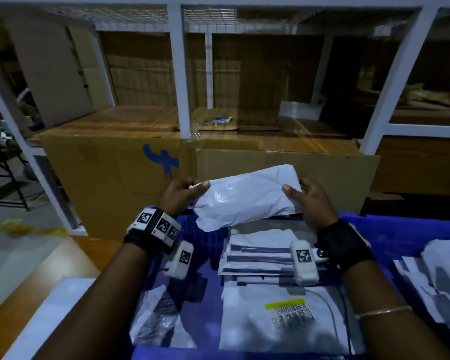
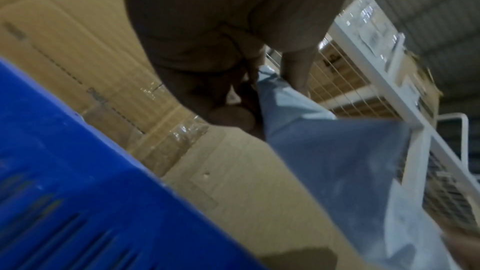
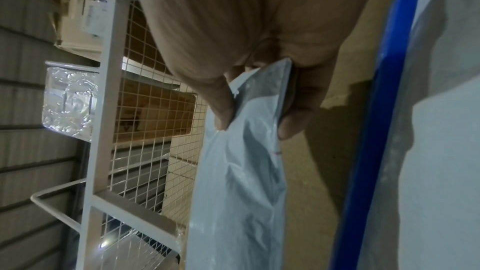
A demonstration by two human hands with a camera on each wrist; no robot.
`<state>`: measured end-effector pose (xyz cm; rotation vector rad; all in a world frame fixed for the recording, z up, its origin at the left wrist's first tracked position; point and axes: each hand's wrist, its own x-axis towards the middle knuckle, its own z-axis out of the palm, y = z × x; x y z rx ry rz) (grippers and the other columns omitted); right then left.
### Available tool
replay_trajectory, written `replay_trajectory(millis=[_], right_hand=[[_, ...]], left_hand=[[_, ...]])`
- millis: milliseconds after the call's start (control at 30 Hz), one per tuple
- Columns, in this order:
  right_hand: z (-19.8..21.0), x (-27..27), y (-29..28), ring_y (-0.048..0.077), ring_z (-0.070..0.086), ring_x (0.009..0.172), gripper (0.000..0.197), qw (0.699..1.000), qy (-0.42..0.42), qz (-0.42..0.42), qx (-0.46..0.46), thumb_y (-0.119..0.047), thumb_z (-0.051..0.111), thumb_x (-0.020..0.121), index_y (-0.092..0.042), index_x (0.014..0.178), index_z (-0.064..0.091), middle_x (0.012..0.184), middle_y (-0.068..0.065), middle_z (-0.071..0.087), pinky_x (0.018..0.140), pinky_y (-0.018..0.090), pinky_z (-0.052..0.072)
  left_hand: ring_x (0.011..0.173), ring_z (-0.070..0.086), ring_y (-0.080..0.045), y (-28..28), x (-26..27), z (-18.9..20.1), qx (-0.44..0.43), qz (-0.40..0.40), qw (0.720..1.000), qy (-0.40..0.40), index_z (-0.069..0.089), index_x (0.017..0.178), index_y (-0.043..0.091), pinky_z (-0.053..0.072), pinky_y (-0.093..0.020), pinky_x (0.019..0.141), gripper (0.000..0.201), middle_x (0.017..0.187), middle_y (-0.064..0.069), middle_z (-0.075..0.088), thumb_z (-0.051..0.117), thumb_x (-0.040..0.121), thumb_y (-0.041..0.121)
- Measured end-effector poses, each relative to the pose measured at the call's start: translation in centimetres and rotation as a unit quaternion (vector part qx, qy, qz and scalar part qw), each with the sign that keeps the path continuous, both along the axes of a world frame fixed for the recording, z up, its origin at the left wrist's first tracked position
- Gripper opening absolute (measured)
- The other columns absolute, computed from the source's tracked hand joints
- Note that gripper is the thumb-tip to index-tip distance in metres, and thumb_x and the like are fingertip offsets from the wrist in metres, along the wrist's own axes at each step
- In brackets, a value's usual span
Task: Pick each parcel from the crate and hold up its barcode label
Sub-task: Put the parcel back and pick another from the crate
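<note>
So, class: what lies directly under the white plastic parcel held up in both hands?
Under the white plastic parcel sits the blue plastic crate with a stack of flat grey mailer bags. The parcel hides the crate's far rim.

parcel (image 1: 244, 196): glossy plastic | crate (image 1: 400, 229): blue plastic | box (image 1: 109, 183): matt cardboard

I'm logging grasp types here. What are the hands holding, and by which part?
One white parcel, lifted above the blue crate: left hand pinches its left end, right hand its right end.
</note>
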<state>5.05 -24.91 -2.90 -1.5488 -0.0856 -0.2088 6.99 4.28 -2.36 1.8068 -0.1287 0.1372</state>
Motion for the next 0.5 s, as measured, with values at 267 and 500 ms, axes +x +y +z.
replay_trajectory(millis=[267,500], right_hand=[[-0.5,-0.2,-0.8,0.032,0.070,0.097,0.011,0.999,0.006,-0.038,0.013,-0.019,0.064,0.093,-0.020,0.104,0.066,0.105,0.008,0.073,0.075,0.050,0.059],[-1.1,0.0,-0.9,0.039,0.067,0.101,0.017,0.999,0.009,-0.037,0.026,-0.014,0.066,0.091,-0.010,0.108,0.066,0.107,0.014,0.072,0.084,0.069,0.050]], left_hand=[[0.058,0.066,-0.020,0.6,0.8,-0.6,-0.109,0.011,0.994,0.024,0.071,0.090,0.002,0.053,-0.026,0.051,0.016,0.072,-0.009,0.071,0.071,0.085,0.018],[0.056,0.067,-0.019,0.9,1.0,-1.0,-0.124,0.024,0.992,0.016,0.069,0.084,0.006,0.054,-0.027,0.052,0.007,0.067,-0.004,0.071,0.067,0.089,0.011]])
